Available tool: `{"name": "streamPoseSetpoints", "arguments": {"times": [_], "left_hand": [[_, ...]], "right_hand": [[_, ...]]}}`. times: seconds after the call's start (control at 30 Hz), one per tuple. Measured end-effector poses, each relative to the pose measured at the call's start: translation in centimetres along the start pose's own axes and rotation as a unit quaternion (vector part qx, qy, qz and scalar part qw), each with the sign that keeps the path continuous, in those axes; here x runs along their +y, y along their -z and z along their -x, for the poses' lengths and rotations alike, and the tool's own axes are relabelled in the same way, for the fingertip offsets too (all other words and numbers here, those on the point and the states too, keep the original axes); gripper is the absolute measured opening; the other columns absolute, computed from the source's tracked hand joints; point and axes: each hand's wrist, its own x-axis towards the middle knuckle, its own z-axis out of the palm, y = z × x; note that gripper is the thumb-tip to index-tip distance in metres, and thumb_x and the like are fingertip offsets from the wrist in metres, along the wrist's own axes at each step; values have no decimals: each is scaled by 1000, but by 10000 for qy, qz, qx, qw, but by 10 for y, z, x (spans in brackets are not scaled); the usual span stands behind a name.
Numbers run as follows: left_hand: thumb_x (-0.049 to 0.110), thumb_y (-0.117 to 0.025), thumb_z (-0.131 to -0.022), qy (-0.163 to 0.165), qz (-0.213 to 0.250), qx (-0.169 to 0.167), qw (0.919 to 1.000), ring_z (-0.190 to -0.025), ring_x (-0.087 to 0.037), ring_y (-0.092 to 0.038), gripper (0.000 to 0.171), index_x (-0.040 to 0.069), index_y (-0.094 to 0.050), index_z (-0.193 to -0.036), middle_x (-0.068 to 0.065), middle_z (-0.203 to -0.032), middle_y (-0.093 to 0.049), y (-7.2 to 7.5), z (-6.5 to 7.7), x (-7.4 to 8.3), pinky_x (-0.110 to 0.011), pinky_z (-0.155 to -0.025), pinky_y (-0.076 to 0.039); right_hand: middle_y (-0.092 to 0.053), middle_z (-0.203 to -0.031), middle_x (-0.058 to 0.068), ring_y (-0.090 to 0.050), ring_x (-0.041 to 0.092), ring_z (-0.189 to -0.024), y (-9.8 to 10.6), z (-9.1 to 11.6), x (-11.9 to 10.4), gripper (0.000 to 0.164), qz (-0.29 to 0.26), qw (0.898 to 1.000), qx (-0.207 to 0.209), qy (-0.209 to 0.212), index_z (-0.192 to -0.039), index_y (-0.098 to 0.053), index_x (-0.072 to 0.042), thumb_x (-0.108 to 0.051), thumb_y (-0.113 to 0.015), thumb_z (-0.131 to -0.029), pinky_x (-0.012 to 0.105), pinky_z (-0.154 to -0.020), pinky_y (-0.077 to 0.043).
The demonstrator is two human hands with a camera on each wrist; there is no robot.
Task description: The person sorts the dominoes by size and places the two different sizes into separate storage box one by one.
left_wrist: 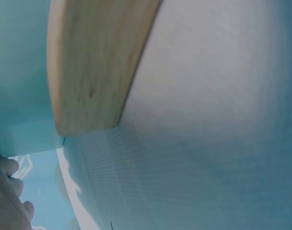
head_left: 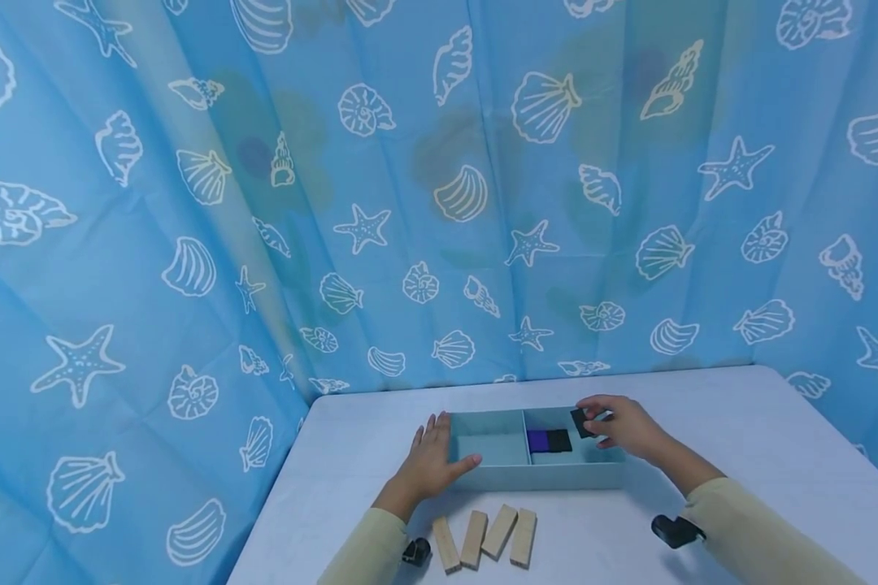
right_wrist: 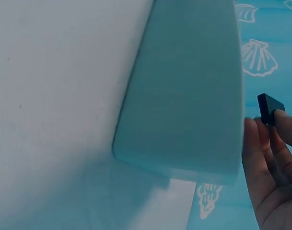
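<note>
A pale blue-green box (head_left: 534,478) with a divider across its middle stands on the table. My left hand (head_left: 428,463) rests on its left end, fingers straight and thumb spread along the front rim. Between thumb and fingertips my right hand (head_left: 625,426) pinches a small flat black square piece (head_left: 580,422) over the right compartment. The right wrist view shows that black piece (right_wrist: 270,109) held above the rim, clear of the box wall (right_wrist: 184,105). A purple square (head_left: 537,440) and a black square (head_left: 559,440) lie side by side in the right compartment, against the divider.
Several wooden blocks (head_left: 481,536) lie in a loose row in front of the box, near the left forearm. One block (left_wrist: 102,67) looms large in the left wrist view. A blue seashell-patterned curtain (head_left: 410,203) hangs behind and left of the white table (head_left: 351,439).
</note>
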Motion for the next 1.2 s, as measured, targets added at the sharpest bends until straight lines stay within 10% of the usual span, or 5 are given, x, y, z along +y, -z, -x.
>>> {"name": "streamPoseSetpoints", "arguments": {"times": [0.83, 1.2], "left_hand": [[70, -49, -88, 73, 89, 48, 9999, -147, -31, -9, 102, 0, -13, -155, -15, -160, -18, -1, 0, 3, -51, -116, -7], [72, -47, -88, 118, -15, -19, 9999, -147, -30, -9, 104, 1, -12, -155, -15, -160, -17, 0, 0, 2, -50, -116, -7]], "right_hand": [[-60, -85, 7, -59, 16, -66, -31, -17, -15, 33, 1744, 9842, 67, -287, -122, -60, 7, 0, -64, -90, 31, -59, -53], [-67, -97, 18, -63, 29, -85, -34, -23, -15, 24, 2532, 9655, 240, -555, -110, -63, 11, 4, -59, -88, 47, -79, -53]]}}
